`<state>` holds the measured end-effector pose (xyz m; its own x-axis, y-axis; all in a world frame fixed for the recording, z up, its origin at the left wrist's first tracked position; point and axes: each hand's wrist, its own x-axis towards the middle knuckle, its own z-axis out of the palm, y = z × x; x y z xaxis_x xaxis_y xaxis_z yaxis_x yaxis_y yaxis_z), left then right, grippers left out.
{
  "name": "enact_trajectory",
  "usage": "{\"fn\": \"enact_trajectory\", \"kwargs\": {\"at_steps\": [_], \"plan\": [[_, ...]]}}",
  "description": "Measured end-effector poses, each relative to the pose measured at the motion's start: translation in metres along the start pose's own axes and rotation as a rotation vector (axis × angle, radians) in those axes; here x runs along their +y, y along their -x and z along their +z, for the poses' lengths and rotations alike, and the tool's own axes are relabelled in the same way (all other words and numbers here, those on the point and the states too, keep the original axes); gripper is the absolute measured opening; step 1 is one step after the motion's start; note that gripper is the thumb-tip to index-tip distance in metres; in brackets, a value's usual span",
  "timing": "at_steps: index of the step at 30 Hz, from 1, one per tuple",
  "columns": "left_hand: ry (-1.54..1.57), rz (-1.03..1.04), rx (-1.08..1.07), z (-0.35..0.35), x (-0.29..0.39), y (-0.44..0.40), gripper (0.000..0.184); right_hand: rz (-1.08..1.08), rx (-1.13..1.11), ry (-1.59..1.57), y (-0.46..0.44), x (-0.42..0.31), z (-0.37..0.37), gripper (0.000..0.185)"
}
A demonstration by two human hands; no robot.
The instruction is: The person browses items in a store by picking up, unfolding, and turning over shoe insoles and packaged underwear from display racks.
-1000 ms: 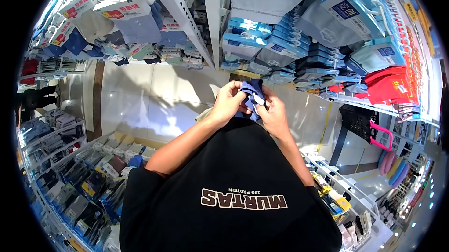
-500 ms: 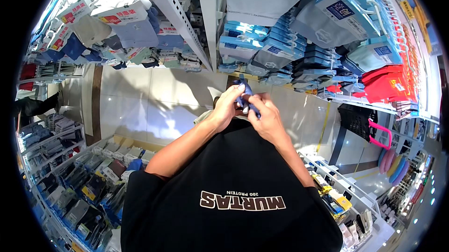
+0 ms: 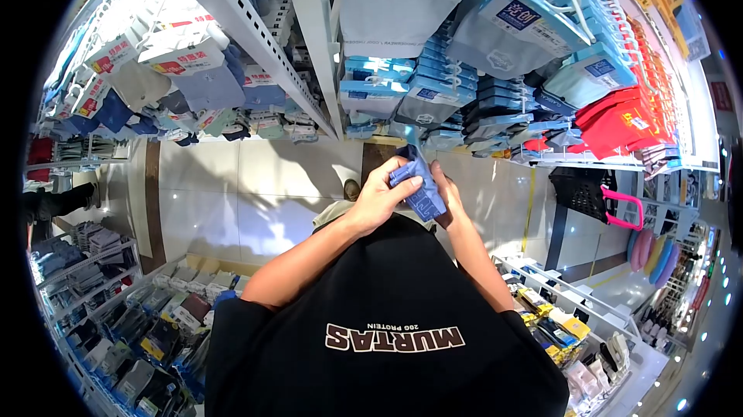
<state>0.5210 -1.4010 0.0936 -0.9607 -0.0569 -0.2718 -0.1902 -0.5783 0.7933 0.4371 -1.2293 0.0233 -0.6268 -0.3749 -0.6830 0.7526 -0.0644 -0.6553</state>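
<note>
A folded blue fabric item (image 3: 423, 194) with pale outlined markings is held in front of my chest, just above the collar of the black shirt (image 3: 387, 285). My left hand (image 3: 381, 194) grips it from the left, with the thumb across its face. Against its right edge rests my right hand (image 3: 446, 191), its fingers partly hidden behind the fabric. A darker part of the item and a light blue piece show at its top end.
Racks of hanging packaged garments (image 3: 495, 37) stand ahead, with more packs (image 3: 190, 68) at the left. Low bins of packs (image 3: 155, 332) flank my body. A black basket with a pink handle (image 3: 624, 209) is at the right. A person's leg (image 3: 58, 202) shows far left.
The blue item was bunched and small between my fingers; now it is spread flatter with its marked face showing. My right hand has moved to its right edge. The view has shifted slightly.
</note>
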Motion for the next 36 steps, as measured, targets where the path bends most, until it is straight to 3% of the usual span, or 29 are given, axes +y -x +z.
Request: {"fn": "enact_trajectory", "kwargs": {"at_steps": [2,4,6,7,13,17,23,29,33,36], "plan": [[-0.001,0.043,-0.029,0.001,-0.005,-0.003,0.017,0.048,-0.051,-0.106,0.003,-0.006,0.001,0.056],[0.0,0.003,-0.008,-0.008,-0.012,-0.005,0.015,-0.191,-0.118,-0.189,-0.011,-0.008,-0.001,0.035],[0.052,-0.038,0.044,-0.017,-0.02,-0.008,0.014,-0.365,-0.05,-0.317,-0.018,-0.02,-0.006,0.027],[-0.041,-0.036,0.086,-0.025,-0.026,-0.011,0.014,-0.441,-0.121,-0.311,-0.02,-0.034,-0.008,0.024],[-0.175,0.093,0.174,-0.048,-0.051,-0.027,0.03,-0.688,-0.027,-0.141,-0.031,-0.074,0.003,0.028],[-0.366,-0.05,0.257,-0.06,-0.056,-0.022,0.029,-0.721,0.032,0.143,-0.05,-0.08,0.013,0.033],[-0.194,-0.061,0.248,-0.068,-0.077,-0.014,0.023,-0.715,0.005,0.054,-0.08,-0.074,0.011,0.038],[-0.225,-0.141,0.242,-0.061,-0.082,-0.008,0.021,-0.619,0.382,0.334,-0.07,-0.051,-0.006,0.04],[-0.302,-0.153,0.168,-0.05,-0.081,-0.017,0.021,-0.713,0.367,0.262,-0.073,-0.033,-0.069,0.036],[-0.472,-0.025,0.092,-0.026,-0.089,-0.038,0.031,-0.716,0.423,0.166,-0.079,-0.047,-0.119,0.039]]}}
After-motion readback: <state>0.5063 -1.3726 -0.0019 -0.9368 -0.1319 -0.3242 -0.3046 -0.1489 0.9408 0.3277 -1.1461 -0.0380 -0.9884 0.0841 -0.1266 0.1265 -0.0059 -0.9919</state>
